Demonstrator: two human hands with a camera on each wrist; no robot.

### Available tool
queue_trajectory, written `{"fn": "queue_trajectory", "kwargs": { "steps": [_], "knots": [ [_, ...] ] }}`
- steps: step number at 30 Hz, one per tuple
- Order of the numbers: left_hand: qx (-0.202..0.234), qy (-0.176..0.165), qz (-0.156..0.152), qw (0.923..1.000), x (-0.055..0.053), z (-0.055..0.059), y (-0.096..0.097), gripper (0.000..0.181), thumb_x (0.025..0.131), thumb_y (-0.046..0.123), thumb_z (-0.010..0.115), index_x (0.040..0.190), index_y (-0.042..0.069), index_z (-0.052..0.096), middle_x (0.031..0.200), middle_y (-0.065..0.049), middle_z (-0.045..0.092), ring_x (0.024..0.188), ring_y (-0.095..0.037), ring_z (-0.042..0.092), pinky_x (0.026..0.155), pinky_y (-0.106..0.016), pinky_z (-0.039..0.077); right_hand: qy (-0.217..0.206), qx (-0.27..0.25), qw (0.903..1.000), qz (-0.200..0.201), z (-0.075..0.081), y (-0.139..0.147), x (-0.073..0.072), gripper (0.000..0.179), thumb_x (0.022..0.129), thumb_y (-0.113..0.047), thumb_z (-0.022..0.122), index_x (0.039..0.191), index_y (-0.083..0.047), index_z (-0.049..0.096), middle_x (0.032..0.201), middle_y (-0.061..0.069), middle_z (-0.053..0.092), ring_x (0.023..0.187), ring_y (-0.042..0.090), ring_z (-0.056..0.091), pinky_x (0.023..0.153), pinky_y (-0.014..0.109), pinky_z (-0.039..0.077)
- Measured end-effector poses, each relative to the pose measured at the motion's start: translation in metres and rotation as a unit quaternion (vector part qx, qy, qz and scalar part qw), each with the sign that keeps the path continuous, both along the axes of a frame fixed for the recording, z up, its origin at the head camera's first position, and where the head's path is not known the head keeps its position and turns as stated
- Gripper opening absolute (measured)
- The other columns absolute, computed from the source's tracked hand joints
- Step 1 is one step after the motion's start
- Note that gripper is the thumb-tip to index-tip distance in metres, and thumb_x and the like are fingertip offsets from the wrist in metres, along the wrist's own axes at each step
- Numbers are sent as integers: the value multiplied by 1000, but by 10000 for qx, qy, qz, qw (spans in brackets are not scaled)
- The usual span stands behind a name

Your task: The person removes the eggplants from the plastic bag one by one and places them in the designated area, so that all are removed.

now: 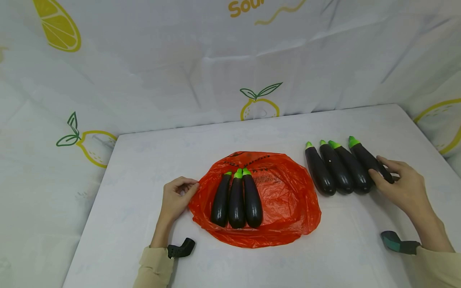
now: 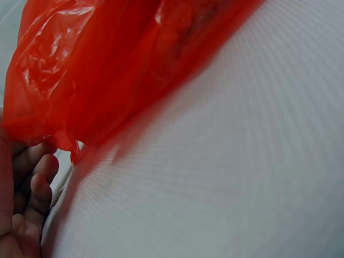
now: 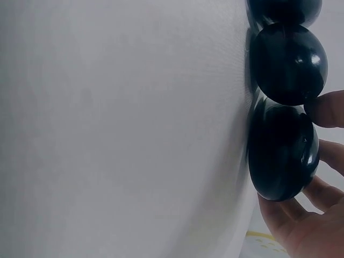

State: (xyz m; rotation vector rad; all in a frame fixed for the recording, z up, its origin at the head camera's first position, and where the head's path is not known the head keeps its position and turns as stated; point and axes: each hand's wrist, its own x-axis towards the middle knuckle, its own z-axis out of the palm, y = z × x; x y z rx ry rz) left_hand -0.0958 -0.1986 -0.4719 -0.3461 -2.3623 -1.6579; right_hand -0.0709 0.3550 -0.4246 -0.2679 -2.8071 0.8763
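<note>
Bag (image 1: 288, 204), red and thin, is lying spread open on the white table (image 1: 151, 160), and three eggplants (image 1: 236, 204) are resting in its left half, side by side, green caps pointing away from me. My left hand (image 1: 176, 200) is pinching the bag's left edge, its fingers curling in. My right hand (image 1: 407, 184) is gripping the lower end of the outermost eggplant (image 1: 369, 158), right of the bag, thumb and fingers parting only as far as its width. Another three (image 1: 338, 170) are lying in a row between it and the bag. Behind, a white cloth (image 1: 162, 80) is showing lemon drawings (image 1: 260, 108) and orange lettering (image 1: 246, 6) reading "Sour". Dark print (image 1: 264, 179) is marking the bag, too small for me to read.
</note>
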Motion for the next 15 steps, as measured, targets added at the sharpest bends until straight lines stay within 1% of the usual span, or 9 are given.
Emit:
{"fn": "queue_trajectory", "kwargs": {
  "steps": [3, 4, 7, 10, 11, 15],
  "knots": [
    [-3, 21, -25, 10000, 0, 0, 0, 10, 87, -3, 74, 93, 4, 78, 78, -15, 70, 70, -6, 54, 64, -15, 46, 37, 46, 10000, -13, 0, 0, 0, 52, 95, -20, 66, 138, 7, 58, 129, 42, 56, 104, 51, 55, 65, -4, 26],
    [3, 27, -35, 10000, 1, 1, 0, 10, 88, -3, 74, 93, 4, 78, 78, -14, 70, 70, -6, 54, 64, -15, 46, 50, 41, 10000, -23, 0, 0, 0, 52, 95, -21, 67, 138, 6, 58, 129, 41, 56, 101, 40, 59, 66, -4, 27],
    [29, 36, -53, 10000, 1, 1, 0, 10, 88, -2, 73, 93, 5, 78, 78, -14, 70, 70, -6, 54, 64, -15, 46, 62, 51, 10000, -53, 0, 0, 1, 52, 95, -22, 67, 138, 6, 58, 129, 40, 57, 100, 38, 58, 66, -3, 27],
    [19, 68, -50, 10000, 0, 0, 0, 10, 87, -4, 73, 93, 3, 78, 78, -15, 69, 69, -6, 54, 63, -15, 46, 120, 44, 9999, -84, 0, -1, 1, 51, 94, -21, 67, 137, 6, 59, 129, 40, 57, 103, 40, 57, 67, -3, 27],
    [15, 75, -45, 10000, 0, 0, 0, 11, 87, -5, 73, 93, 3, 78, 77, -16, 69, 69, -6, 54, 63, -15, 46, 147, 55, 9998, -86, 0, -2, 2, 51, 94, -21, 67, 137, 6, 59, 129, 40, 57, 107, 50, 53, 67, -3, 26],
    [1, 69, -34, 10000, -1, -1, 0, 11, 86, -6, 74, 93, 1, 78, 78, -17, 69, 69, -6, 54, 63, -16, 46, 238, 51, 9997, -89, 1, -2, 2, 50, 94, -18, 67, 136, 8, 59, 129, 42, 56, 113, 55, 53, 68, -1, 25]
  ]
}}
